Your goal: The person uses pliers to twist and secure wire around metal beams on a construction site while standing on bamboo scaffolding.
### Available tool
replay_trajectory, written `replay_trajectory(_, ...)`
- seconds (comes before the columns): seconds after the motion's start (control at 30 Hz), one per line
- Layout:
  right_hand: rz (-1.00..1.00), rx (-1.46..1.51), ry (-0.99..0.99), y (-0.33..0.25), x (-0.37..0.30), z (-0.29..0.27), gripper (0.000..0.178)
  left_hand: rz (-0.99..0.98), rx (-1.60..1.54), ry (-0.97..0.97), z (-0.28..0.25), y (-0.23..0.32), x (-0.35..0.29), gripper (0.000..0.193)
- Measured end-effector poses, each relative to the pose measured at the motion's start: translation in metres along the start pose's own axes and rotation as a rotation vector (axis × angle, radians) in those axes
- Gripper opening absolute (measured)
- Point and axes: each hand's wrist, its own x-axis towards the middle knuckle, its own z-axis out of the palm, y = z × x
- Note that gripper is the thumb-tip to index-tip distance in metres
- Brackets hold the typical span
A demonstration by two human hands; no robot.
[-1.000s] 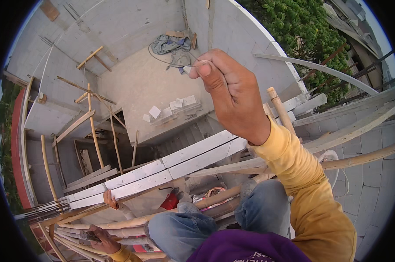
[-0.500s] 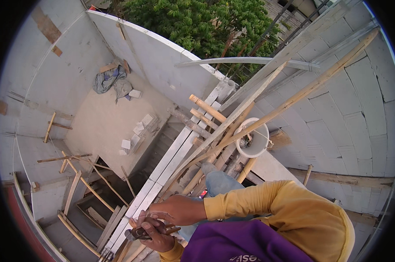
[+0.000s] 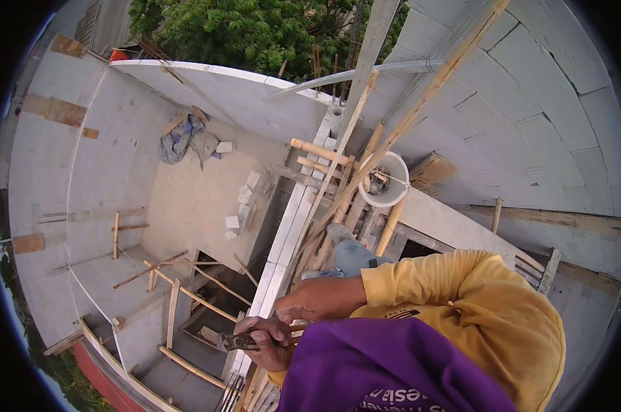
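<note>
Beside the white block wall (image 3: 277, 253), your left hand (image 3: 272, 353) closes around a metal-headed tool (image 3: 233, 341) — your right hand (image 3: 321, 300) bends in close by, though I cannot tell whether its fingers pinch anything.

A pole (image 3: 427, 93) crosses the left rim of the bucket (image 3: 394, 165), and wood pieces (image 3: 433, 173) lie just to its right. Left of the bucket come bamboo ends (image 3: 317, 150), the block wall (image 3: 291, 223) and, past that, loose blocks (image 3: 244, 196) on the floor (image 3: 194, 199). Nearer the person, left of the bucket, are the hands (image 3: 316, 301), a hand tool (image 3: 236, 342) in the left one.
</note>
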Motion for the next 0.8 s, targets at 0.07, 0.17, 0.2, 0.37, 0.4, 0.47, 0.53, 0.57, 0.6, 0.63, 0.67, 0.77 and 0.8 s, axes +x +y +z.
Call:
replay_trajectory(0.07,-0.005,-0.04,-0.079,-0.007,-0.01,-0.004,0.023,-0.046,0.0,-0.013,0.006,0.007,-0.003,0.03)
replay_trajectory(0.17,-0.061,-0.042,-0.089,-0.011,-0.021,0.0,0.023,0.011,0.108,-0.075,0.013,0.019,-0.005,0.029)
replay_trajectory(0.2,-0.086,-0.034,-0.07,-0.01,-0.025,0.002,0.023,-0.007,0.115,-0.059,0.018,0.023,-0.006,0.028)
replay_trajectory(0.37,-0.12,-0.104,0.163,-0.01,-0.038,0.009,0.023,-0.074,-0.003,0.076,0.023,0.04,-0.002,0.027)
replay_trajectory(0.4,-0.133,-0.145,0.227,-0.01,-0.042,0.009,0.024,-0.067,-0.052,0.135,0.018,0.043,0.002,0.025)
replay_trajectory(0.47,-0.128,-0.163,0.369,-0.006,-0.049,0.009,0.024,-0.051,-0.136,0.087,0.009,0.051,0.01,0.023)
replay_trajectory(0.53,-0.06,-0.224,0.508,-0.007,-0.057,0.01,0.021,-0.043,-0.172,0.085,0.008,0.055,0.011,0.02)
replay_trajectory(0.57,-0.01,-0.304,0.481,-0.01,-0.061,0.012,0.02,-0.034,-0.118,0.082,0.01,0.056,0.011,0.02)
replay_trajectory(0.6,0.041,-0.384,0.456,-0.011,-0.064,0.016,0.018,-0.027,-0.064,0.078,0.013,0.055,0.009,0.021)
replay_trajectory(0.63,0.093,-0.463,0.434,-0.011,-0.068,0.02,0.017,-0.019,-0.01,0.072,0.014,0.055,0.008,0.021)
replay_trajectory(0.67,0.137,-0.456,0.368,-0.011,-0.071,0.025,0.016,-0.008,-0.02,0.012,0.01,0.052,0.006,0.02)
replay_trajectory(0.77,0.092,-0.388,0.354,-0.014,-0.085,0.029,0.017,-0.003,-0.086,-0.106,-0.009,0.039,0.006,0.018)
replay_trajectory(0.8,0.097,-0.351,0.378,-0.019,-0.091,0.03,0.017,0.006,-0.084,-0.132,-0.011,0.037,0.007,0.019)
